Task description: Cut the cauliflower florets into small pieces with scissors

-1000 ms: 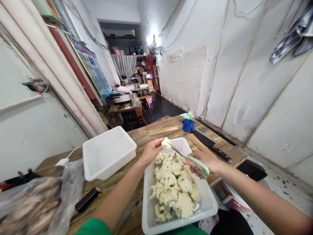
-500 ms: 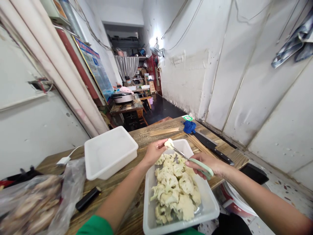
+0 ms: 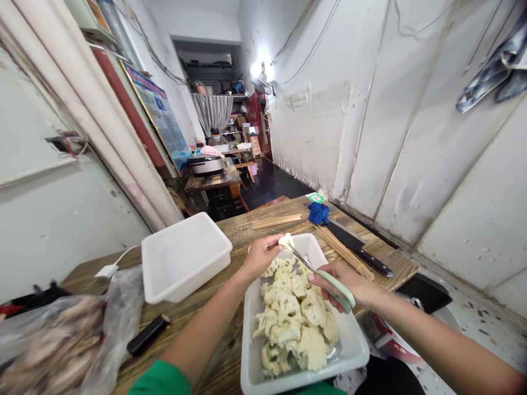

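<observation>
Scissors (image 3: 338, 286) are pale mint green at the handles with silvery blades, and the cauliflower (image 3: 284, 307) is creamy white going slightly yellowish. Tub (image 3: 353, 336) is milky white, same with the box (image 3: 185, 258). The table (image 3: 226, 334) is brown with darker streaky grain. Knife (image 3: 349, 240) has a black handle with silvery dots, skewers (image 3: 345, 252) are tan, sleeve (image 3: 160, 378) is plain bright green. Floor's (image 3: 489, 312) white with dark and brownish specks, back curtain (image 3: 214, 112) is grey-and-white striped, and the hanging cloth (image 3: 489, 85) is blue-and-white check.
</observation>
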The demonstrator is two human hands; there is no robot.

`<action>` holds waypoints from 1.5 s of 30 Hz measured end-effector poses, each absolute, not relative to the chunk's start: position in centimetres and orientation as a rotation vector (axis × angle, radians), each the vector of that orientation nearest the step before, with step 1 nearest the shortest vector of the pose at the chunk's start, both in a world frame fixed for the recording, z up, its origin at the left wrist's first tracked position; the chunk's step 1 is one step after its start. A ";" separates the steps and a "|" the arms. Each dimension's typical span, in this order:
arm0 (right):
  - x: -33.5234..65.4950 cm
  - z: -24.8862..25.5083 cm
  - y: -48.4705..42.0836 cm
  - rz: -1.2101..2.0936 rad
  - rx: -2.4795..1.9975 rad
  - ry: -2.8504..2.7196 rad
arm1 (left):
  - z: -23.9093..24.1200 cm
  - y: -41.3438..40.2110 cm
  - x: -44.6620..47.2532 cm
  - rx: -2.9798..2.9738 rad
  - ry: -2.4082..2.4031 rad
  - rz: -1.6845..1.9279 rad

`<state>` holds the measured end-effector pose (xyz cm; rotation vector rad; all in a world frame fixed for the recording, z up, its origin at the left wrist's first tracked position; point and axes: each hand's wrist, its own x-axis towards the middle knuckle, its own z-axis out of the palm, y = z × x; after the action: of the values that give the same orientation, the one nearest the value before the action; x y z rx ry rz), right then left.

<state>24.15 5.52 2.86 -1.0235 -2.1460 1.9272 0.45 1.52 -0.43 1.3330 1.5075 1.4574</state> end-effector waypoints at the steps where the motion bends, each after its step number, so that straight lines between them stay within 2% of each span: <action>1: 24.2 3.0 5.3 1.921 -1.037 -2.144 | -0.4 1.5 0.5 1.337 1.505 1.459; 10: 22.7 2.5 5.5 1.828 -1.223 -2.108 | -0.8 1.7 0.8 1.248 1.477 1.437; 14: 23.5 2.3 6.7 1.942 -1.156 -2.191 | -0.8 2.1 -1.2 1.128 1.527 1.593; 17: 24.7 2.0 7.3 2.053 -1.038 -2.157 | -1.1 2.5 -2.6 1.048 1.506 1.551; 21: 25.8 2.0 7.5 2.124 -0.878 -2.026 | -1.8 3.4 -2.2 1.053 1.599 1.318; 25: 26.5 2.6 7.2 2.199 -0.867 -1.877 | -1.1 3.8 -1.3 1.504 1.797 1.117; 30: 27.9 2.2 6.7 2.234 -0.897 -1.727 | -0.6 2.6 -2.1 2.118 2.051 0.264; 32: 28.2 1.6 6.5 2.248 -0.894 -1.716 | -1.4 2.2 -2.3 2.123 2.126 0.130; 38: 28.1 0.6 5.6 2.269 -0.855 -1.712 | -3.0 2.1 -3.5 2.114 2.128 0.258; 40: 28.0 0.5 5.3 2.255 -0.800 -1.758 | -2.5 2.1 -4.1 2.034 2.021 0.510; 43: 27.7 0.5 4.9 2.213 -0.774 -1.819 | -1.2 1.7 -4.1 1.591 1.650 1.045; 45: 27.4 0.4 4.7 2.204 -0.769 -1.840 | -0.2 1.3 -3.3 1.248 1.368 1.185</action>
<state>27.39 4.69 0.44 -0.7691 -1.8397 2.2038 -3.29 1.32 -0.21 1.2482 1.3677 1.1849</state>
